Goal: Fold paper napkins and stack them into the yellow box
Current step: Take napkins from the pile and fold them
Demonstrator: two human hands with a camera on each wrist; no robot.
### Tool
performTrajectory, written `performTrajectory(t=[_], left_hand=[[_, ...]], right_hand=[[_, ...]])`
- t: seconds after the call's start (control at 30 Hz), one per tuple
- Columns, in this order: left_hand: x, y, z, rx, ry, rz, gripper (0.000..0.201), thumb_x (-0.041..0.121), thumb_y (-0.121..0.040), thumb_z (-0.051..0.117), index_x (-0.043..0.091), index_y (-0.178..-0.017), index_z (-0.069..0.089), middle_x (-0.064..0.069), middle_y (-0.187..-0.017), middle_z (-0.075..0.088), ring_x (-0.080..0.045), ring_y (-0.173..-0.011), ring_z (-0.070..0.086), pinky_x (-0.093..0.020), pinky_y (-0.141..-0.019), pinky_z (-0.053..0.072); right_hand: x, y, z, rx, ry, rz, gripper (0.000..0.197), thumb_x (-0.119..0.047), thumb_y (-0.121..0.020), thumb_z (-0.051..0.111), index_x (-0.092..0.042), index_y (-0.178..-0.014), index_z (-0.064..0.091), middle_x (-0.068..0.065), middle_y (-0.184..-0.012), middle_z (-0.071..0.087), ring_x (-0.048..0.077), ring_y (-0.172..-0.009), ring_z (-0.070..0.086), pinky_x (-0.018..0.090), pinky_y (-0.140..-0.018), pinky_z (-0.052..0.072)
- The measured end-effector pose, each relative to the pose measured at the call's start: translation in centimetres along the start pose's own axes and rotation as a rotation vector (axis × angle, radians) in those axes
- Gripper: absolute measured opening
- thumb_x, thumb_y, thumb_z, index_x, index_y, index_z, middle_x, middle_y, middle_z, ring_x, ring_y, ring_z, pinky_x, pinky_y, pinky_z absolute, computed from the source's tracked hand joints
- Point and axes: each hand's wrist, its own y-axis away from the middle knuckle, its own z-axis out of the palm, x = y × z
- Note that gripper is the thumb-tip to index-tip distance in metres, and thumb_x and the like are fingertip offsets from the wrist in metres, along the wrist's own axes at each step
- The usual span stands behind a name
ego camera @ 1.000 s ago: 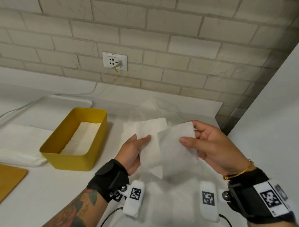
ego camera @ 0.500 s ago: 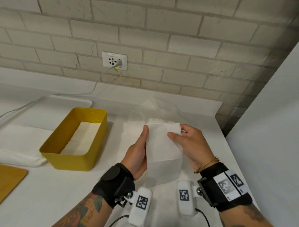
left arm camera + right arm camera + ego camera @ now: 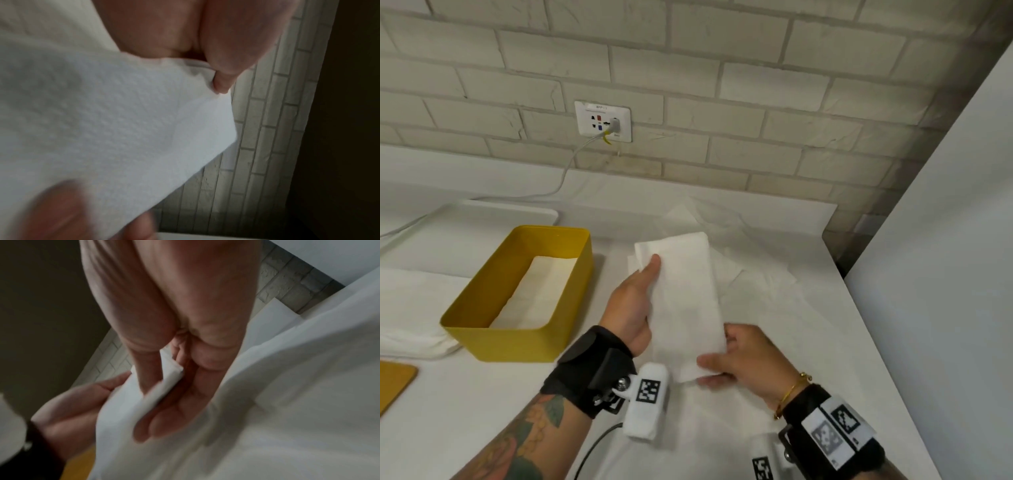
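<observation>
I am pinching the folded napkin [image 3: 681, 301] lengthwise, left hand [image 3: 631, 301] far end, right hand [image 3: 743, 363] near; the yellow box [image 3: 571, 329] is lying left, nearer my left hand.

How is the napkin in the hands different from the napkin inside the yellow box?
The held napkin is up in the air, pinched by the left hand at its far end and the right hand at its near end; the napkin in the yellow box lies flat on the bottom, untouched. The held one bends a little between the hands; the boxed one rests inside the yellow box walls. Both are white and folded into long strips.
</observation>
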Motion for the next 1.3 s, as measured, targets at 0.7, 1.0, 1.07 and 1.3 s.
performTrajectory(t=[0.7, 1.0, 1.07, 1.3], left_hand=[[-2.9, 0.8, -0.3, -0.158, -0.648, 0.246, 0.06, -0.01, -0.081, 0.058, 0.025, -0.13, 0.057, -0.001, -0.116, 0.073, -0.02, -0.107, 0.07, -0.045, -0.092, 0.059], [-2.4, 1.0, 2.9, -0.055, -0.649, 0.617, 0.058, -0.014, -0.093, 0.043, 0.027, -0.134, 0.052, 0.012, -0.111, 0.069, -0.004, -0.103, 0.066, -0.022, -0.086, 0.057], [-3.4, 0.9, 2.8, -0.06, -0.747, 0.578, 0.059, -0.009, -0.096, 0.042, 0.029, -0.141, 0.047, 0.017, -0.109, 0.066, 0.005, -0.098, 0.064, -0.014, -0.081, 0.054], [-3.1, 1.3, 2.0, -0.127, -0.736, 0.45, 0.04, 0.012, -0.099, 0.061, 0.033, -0.132, 0.053, 0.015, -0.116, 0.068, -0.001, -0.105, 0.066, -0.017, -0.085, 0.054]], right_hand=[[-2.7, -1.7, -0.6, 0.309, -0.021, -0.239, 0.007, -0.019, -0.094, 0.068, -0.019, -0.099, 0.073, -0.001, -0.096, 0.079, 0.023, -0.097, 0.074, 0.048, -0.094, 0.058], [-5.0, -0.8, -0.9, 0.435, -0.249, -0.524, 0.023, -0.01, -0.093, 0.061, -0.029, -0.105, 0.068, 0.002, -0.107, 0.075, 0.021, -0.104, 0.07, 0.036, -0.091, 0.056], [-4.2, -0.8, -0.7, 0.448, -0.199, -0.485, 0.028, -0.005, -0.098, 0.058, -0.031, -0.108, 0.066, -0.002, -0.105, 0.074, 0.016, -0.101, 0.07, 0.034, -0.089, 0.056], [-3.6, -0.6, -1.4, 0.374, -0.145, -0.347, 0.027, -0.007, -0.098, 0.059, -0.027, -0.115, 0.068, -0.003, -0.107, 0.076, 0.019, -0.104, 0.071, 0.038, -0.09, 0.058]])
